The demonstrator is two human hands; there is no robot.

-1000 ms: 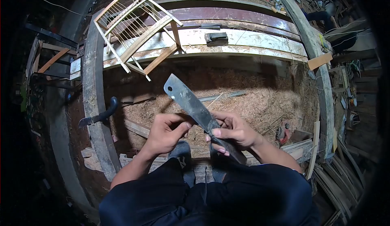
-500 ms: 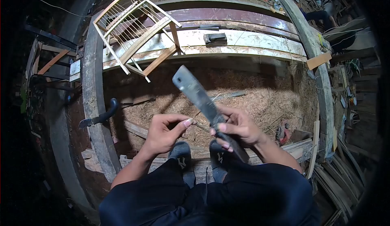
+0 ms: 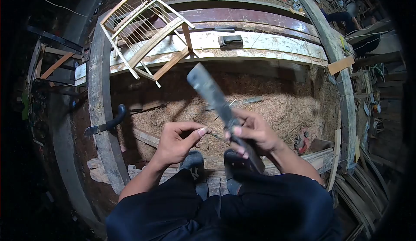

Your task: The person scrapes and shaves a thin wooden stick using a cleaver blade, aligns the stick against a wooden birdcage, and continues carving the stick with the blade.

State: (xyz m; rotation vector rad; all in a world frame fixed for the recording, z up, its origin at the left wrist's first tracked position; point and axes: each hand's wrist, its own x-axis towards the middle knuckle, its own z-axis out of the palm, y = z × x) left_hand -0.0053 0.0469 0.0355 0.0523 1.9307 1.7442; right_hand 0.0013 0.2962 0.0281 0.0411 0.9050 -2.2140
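Observation:
My right hand (image 3: 256, 133) is wrapped round the dark handle of a broad-bladed knife (image 3: 209, 91). Its blade points up and to the left, slightly smeared by motion. Thumb and forefinger of my left hand (image 3: 174, 143) pinch the end of a thin strip (image 3: 218, 136), which runs right to the fingers of the right hand. How the strip meets that hand is hard to make out. Both hands are above my shoes, over a floor of shavings (image 3: 277, 111).
A slatted wooden frame (image 3: 147, 61) leans on a white plank (image 3: 277, 46), with a hand plane (image 3: 230, 41) beside it. A curved-handled knife (image 3: 113, 122) lies on the left beam (image 3: 99, 85). Bent strips (image 3: 359, 197) lie at right. Another person's leg (image 3: 340, 18) shows far right.
The knife in my right hand has turned a little, its tip shifting up and slightly right. My left hand keeps its pinch and has barely moved.

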